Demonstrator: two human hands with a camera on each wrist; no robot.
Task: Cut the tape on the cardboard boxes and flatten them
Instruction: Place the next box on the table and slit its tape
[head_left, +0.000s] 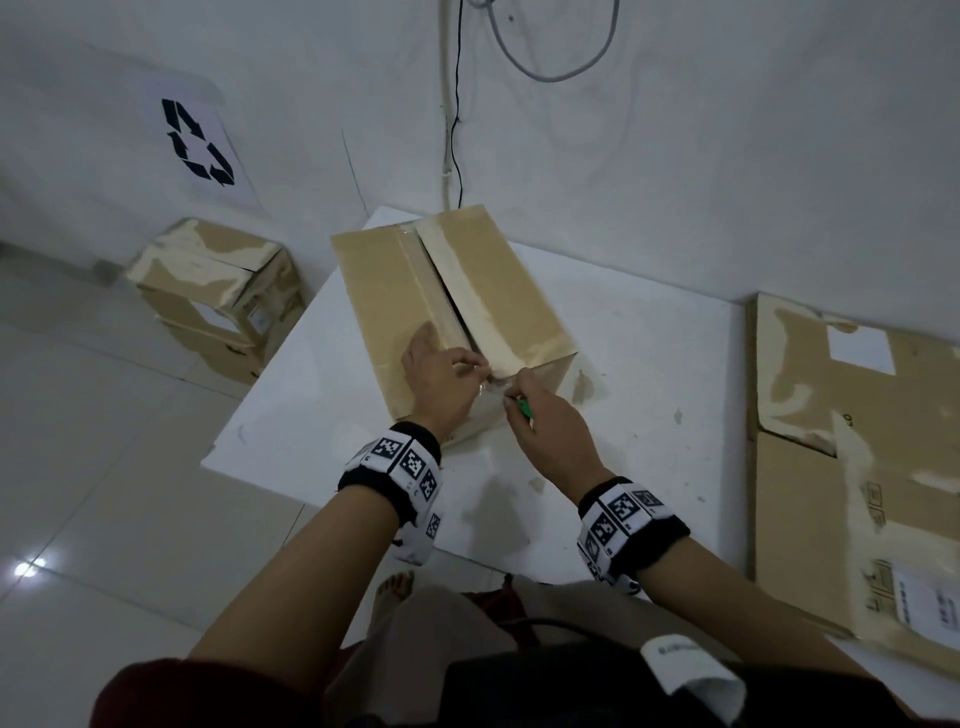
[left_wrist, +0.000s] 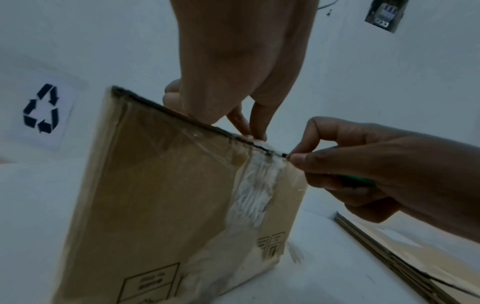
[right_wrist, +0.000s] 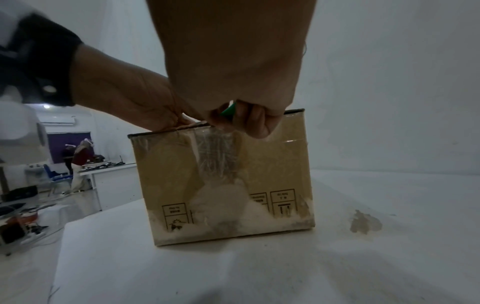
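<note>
A brown cardboard box (head_left: 452, 291) stands on the white table (head_left: 649, 374), its top seam split open along most of its length. Clear tape (left_wrist: 255, 191) runs down its near face (right_wrist: 218, 152). My left hand (head_left: 441, 366) rests on the top at the near edge and pinches the tape end (left_wrist: 255, 136) there. My right hand (head_left: 545, 421) grips a green-handled cutter (head_left: 524, 410) whose tip meets the box's top near edge (left_wrist: 285, 155). The green handle (right_wrist: 230, 112) shows between my curled fingers.
A stack of flattened boxes (head_left: 857, 467) lies at the table's right. Another torn box (head_left: 218, 280) sits on the floor at left, under a recycling sign (head_left: 200, 143) on the wall. Cables (head_left: 457, 130) hang down the wall behind the table.
</note>
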